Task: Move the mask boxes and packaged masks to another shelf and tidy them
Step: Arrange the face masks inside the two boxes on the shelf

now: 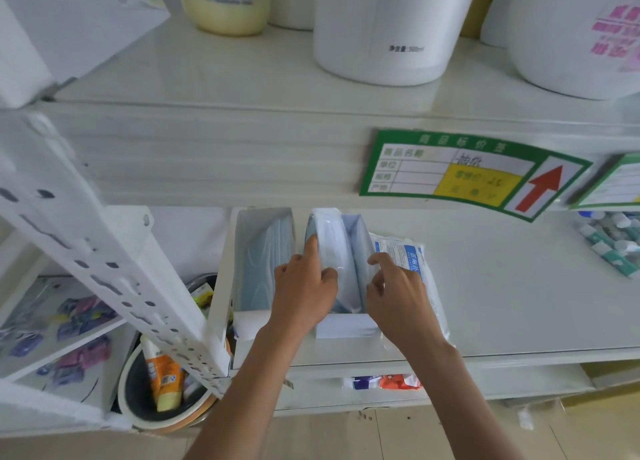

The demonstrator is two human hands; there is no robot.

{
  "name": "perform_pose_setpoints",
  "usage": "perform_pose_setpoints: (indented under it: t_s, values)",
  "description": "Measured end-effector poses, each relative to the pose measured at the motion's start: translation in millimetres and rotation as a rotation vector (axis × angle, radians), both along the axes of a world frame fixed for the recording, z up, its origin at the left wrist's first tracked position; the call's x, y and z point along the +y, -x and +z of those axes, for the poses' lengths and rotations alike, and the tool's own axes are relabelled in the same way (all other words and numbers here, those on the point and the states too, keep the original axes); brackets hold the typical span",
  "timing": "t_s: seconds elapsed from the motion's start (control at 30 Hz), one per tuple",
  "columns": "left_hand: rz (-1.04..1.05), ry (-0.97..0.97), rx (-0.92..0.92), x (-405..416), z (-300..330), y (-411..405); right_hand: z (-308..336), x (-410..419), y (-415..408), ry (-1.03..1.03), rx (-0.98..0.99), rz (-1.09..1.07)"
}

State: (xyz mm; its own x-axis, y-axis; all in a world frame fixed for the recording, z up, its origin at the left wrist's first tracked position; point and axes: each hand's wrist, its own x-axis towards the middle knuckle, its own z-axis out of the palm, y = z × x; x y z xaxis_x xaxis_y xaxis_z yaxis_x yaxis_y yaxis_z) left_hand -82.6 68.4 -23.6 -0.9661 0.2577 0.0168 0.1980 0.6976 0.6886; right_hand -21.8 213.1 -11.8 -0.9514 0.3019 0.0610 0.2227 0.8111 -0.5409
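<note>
head view: left hand (304, 286) pinches mask pack (329, 248) in box (346, 324), right hand (398, 293) fingers spread on box side. risk: slick pack slips, box tips.

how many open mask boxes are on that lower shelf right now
2: the left mask box against the shelf's left end, and the right mask box beside it, between both hands. Others may be hidden.

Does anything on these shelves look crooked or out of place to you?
Yes. The green price tag on the shelf edge sits tilted, its right end lower than its left. Below it, a packaged mask bundle lies flat beside the open mask boxes rather than standing in one. Nothing looks spilled or damaged.
</note>
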Motion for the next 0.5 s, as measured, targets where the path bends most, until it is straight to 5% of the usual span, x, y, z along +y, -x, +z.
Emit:
perform_pose_setpoints:
  t_s: [0.5]
  values:
    - [0.062,-0.277,0.063,-16,24,-3,-17,8,-15,0.2,0.105,0.085]
